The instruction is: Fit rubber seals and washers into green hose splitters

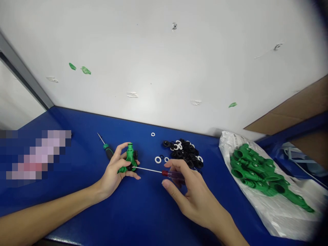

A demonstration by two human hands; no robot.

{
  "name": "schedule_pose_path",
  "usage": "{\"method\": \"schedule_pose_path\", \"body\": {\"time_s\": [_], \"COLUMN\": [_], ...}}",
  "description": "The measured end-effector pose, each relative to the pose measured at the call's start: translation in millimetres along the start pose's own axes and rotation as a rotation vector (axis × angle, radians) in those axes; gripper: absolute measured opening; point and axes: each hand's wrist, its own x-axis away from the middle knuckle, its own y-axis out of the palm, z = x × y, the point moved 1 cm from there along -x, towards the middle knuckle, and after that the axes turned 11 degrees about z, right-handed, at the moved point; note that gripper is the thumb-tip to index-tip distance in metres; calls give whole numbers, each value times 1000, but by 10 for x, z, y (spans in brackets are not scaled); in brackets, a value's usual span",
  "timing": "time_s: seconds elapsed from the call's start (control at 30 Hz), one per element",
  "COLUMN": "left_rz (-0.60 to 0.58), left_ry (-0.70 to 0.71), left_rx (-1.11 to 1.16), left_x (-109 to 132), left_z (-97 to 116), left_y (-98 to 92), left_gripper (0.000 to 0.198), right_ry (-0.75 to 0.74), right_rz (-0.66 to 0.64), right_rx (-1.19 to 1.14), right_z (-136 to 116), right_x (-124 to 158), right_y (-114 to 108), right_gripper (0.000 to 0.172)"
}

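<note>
My left hand (116, 169) is closed around a green plastic hose fitting (130, 155) with black parts on its side and lower end. In my right hand (189, 191) is a screwdriver (173, 175) with a red and purple see-through handle. Its long thin shaft points left, and the tip meets the black part at the lower end of the fitting. The fingers of my right hand curl round the handle; the thumb lies below it. A second screwdriver (109, 150) with a green and black handle lies just behind my left hand.
A pile of black and white rings (188, 153) sits beyond my right hand, with a few loose white washers (158, 159) beside it. At right, several green fittings (256, 167) lie on a white plastic bag (266, 218). A white wall (153, 68) bounds the blue table (123, 218).
</note>
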Motion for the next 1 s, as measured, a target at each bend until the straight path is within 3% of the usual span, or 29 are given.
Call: {"method": "schedule_pose_path", "body": {"time_s": [0.17,0.23,0.43,0.57,0.73,0.8,0.87,1.0], "left_rz": [-22,-40,-11,-21,-4,-14,-34,-39], "left_ry": [7,7,5,17,13,2,-12,-26], "left_rx": [-16,-20,-18,-27,-19,-15,-11,-6], "left_x": [10,24,23,4,1,10,19,4], "left_z": [-7,-13,-10,-9,-21,-24,-26,-22], "left_y": [-6,-2,4,-9,-14,-9,-2,0], "left_gripper": [58,58,56,56,56,58,59,58], "right_ry": [-70,-86,16,-98,-1,0,-48,-91], "right_rz": [73,108,22,143,16,28,72,74], "right_rx": [-50,-6,-40,-53,23,-20,-35,76], "right_z": [13,14,10,-12,-35,-24,-9,-5], "right_x": [-16,-17,7,3,33,32,20,11], "right_y": [13,20,17,27,14,8,14,31], "right_gripper": [5,15,15,5,20,19,7,13]}}
